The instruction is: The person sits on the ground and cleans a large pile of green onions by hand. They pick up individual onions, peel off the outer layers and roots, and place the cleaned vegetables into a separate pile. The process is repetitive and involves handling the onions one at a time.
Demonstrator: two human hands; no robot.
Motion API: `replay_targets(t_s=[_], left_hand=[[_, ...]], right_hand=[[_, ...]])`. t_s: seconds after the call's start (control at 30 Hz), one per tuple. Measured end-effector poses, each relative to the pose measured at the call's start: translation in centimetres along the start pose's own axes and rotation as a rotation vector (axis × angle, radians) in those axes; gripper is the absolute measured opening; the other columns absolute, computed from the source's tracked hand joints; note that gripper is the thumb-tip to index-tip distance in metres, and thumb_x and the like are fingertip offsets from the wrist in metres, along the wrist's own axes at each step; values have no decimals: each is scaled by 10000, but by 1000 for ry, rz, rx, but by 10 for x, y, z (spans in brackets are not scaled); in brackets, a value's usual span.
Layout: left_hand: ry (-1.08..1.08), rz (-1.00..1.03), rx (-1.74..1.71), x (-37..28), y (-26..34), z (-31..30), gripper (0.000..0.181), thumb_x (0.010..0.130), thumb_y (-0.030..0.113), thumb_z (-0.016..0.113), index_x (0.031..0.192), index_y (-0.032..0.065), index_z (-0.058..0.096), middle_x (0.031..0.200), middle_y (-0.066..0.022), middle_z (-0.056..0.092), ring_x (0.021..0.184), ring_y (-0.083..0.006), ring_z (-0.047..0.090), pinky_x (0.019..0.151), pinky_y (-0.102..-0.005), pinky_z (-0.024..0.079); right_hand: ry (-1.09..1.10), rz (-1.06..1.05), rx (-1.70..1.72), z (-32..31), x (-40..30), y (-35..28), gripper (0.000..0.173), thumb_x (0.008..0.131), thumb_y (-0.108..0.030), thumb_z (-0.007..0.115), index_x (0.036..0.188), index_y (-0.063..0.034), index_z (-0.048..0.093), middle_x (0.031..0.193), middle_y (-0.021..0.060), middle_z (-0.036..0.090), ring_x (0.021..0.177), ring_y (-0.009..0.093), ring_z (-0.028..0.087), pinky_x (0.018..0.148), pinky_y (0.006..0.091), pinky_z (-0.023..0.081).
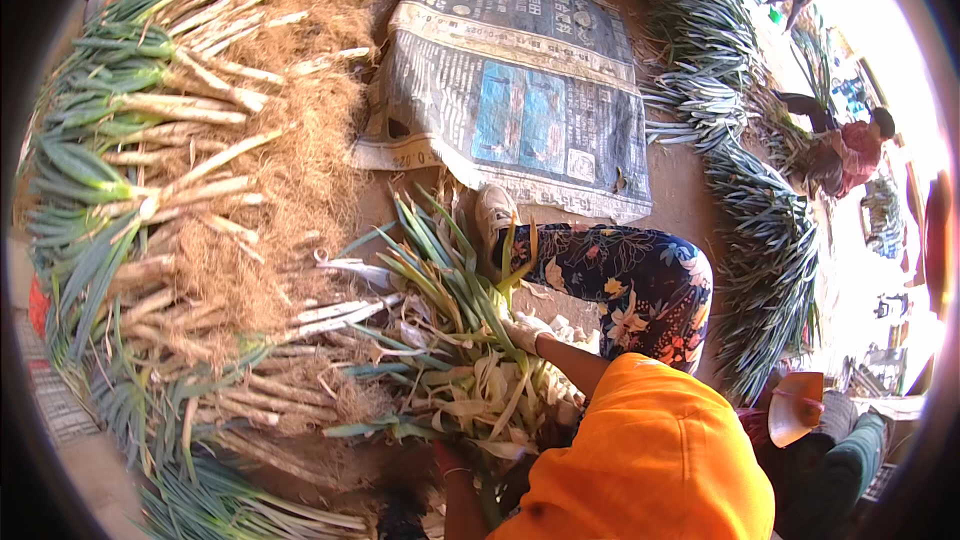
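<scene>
My right hand point(526, 331), in a pale work glove, is closed around the base of a bundle of long green onion leaves point(450, 270). The leaves fan out toward my shoe point(495, 210). Lower down, my left hand point(450, 456) is in deep shadow at the edge of a heap of stripped, dry onion leaves point(487, 397); its fingers are hidden. A few white onion stalks point(341, 315) lie to the left of the bundle, their shafts toward the root pile.
Long onions point(202, 105) with brown, hairy roots point(315, 112) are piled along the left. A flattened printed woven sack point(517, 90) covers ground ahead. A row of green onion tops point(772, 240) curves along the right. Co-workers point(855, 154) are beyond it; one with a hard-brimmed hat point(796, 409) is close by.
</scene>
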State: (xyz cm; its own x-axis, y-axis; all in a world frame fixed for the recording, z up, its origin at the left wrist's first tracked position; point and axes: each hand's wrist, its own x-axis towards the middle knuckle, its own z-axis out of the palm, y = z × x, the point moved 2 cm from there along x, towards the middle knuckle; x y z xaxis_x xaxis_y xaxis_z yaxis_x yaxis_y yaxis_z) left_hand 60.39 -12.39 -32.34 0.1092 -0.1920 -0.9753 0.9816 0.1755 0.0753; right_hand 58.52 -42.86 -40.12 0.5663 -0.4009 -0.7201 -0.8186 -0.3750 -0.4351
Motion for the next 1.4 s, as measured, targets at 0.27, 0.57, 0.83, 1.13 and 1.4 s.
replay_targets(t_s=[0.27,0.57,0.83,1.13,1.4], left_hand=[[-50,84,78,12,20,28,613,891,544,422,1282,87,541,1233,-98,583,1113,-256,534,978,-443,405],[-384,494,622,-51,202,232,489,950,398,454,1288,50,520,1233,-95,580,1126,-216,524,994,-374,401],[-772,1344,640,-314,277,490,515,928,338,544,1394,149,432,1377,-65,476,1328,-219,385,1091,-416,285],[-236,723,1147,-249,214,239,533,918,465,527,1322,120,482,1181,-73,547,907,-245,593,761,-438,523],[-291,636,423,-196,225,26,374,899,472,544,1089,151,570,1024,-6,602,739,-170,561,598,-351,506]], right_hand=[[-56,66,244,16,-29,-22,570,869,-493,478,1240,-65,537,1184,255,575,1078,369,572,888,427,466],[226,-366,747,-185,-21,-146,485,854,-429,531,1144,-42,570,1087,243,608,982,346,596,838,417,480],[932,-390,1064,-459,-43,-139,413,841,-372,578,1058,-21,598,1002,232,637,898,327,617,793,407,493],[29,-196,1,-373,-55,-118,431,825,-337,596,1121,-26,628,970,138,681,852,283,660,727,403,542],[282,-389,139,-366,-62,-186,449,813,-377,560,1106,-50,655,1021,164,679,933,283,635,837,406,481]])
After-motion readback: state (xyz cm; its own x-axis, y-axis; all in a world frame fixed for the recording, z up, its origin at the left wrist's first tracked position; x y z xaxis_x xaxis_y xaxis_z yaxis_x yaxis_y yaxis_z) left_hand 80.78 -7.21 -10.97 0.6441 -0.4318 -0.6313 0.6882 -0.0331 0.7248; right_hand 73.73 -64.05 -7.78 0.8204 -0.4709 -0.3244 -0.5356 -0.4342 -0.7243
